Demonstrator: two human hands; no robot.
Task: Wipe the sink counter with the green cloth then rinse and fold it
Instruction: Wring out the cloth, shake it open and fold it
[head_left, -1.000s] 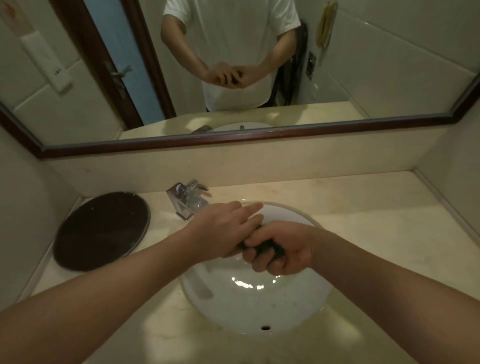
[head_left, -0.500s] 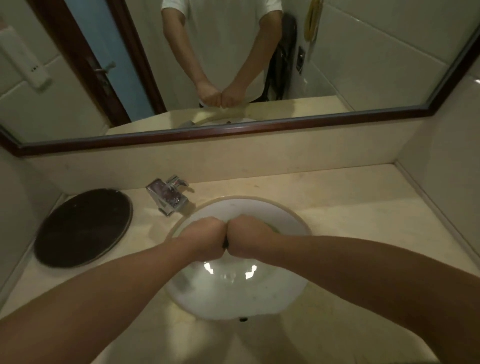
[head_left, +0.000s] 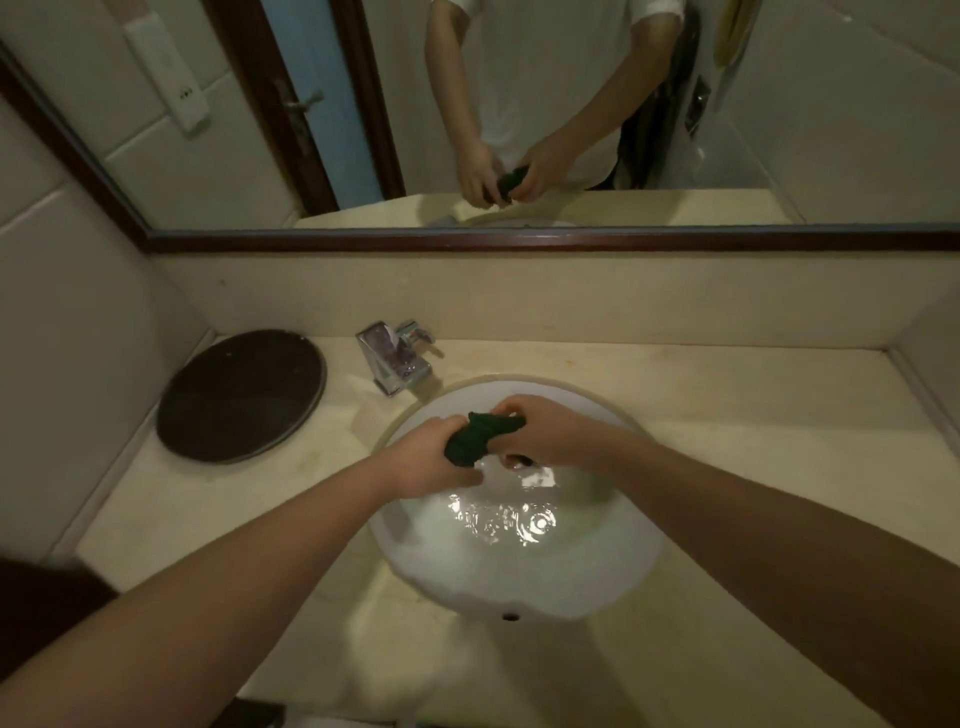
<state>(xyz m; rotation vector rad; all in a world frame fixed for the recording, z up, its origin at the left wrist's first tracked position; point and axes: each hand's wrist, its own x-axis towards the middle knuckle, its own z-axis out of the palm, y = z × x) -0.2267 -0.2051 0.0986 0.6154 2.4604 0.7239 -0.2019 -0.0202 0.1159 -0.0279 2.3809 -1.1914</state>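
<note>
The green cloth (head_left: 480, 436) is bunched and twisted into a dark roll above the white sink basin (head_left: 613, 587). My left hand (head_left: 434, 460) grips its lower left end. My right hand (head_left: 540, 428) grips its upper right end. Both hands hover over the far half of the basin, where water lies rippling with bright glints. The beige counter (head_left: 753, 415) surrounds the basin.
A chrome tap (head_left: 397, 358) stands at the basin's far left rim. A dark round tray (head_left: 241, 395) lies on the counter at the left. A wood-framed mirror (head_left: 519, 241) runs along the back wall, reflecting a person's arms and the cloth.
My fists were pressed together with the cloth hidden inside them. Now they have drawn apart and the twisted green cloth shows between them. The view has shifted slightly.
</note>
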